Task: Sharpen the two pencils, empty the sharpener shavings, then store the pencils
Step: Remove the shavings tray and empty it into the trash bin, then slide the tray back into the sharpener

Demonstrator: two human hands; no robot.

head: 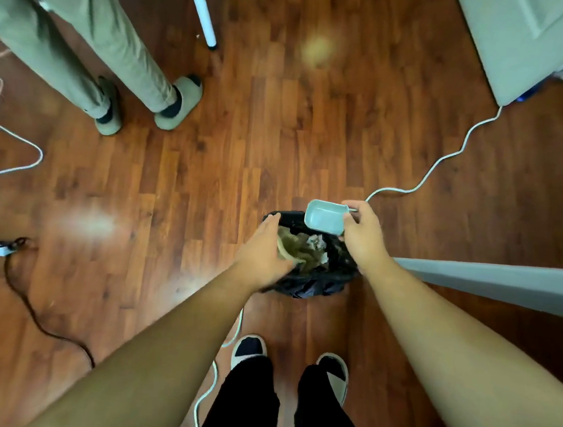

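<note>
Left hand (pixel 263 246) hides bin liner's (pixel 311 285) left rim.

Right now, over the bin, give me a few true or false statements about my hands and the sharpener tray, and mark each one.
1. The right hand holds the tray. True.
2. The tray sits on the floor. False: it is held above the far rim of the bin.
3. The left hand is at the bin's left rim. True.
4. The bin is empty. False: crumpled rubbish lies inside its black liner.
5. Heaped shavings show in the tray. False: its visible inside looks bare.
</note>
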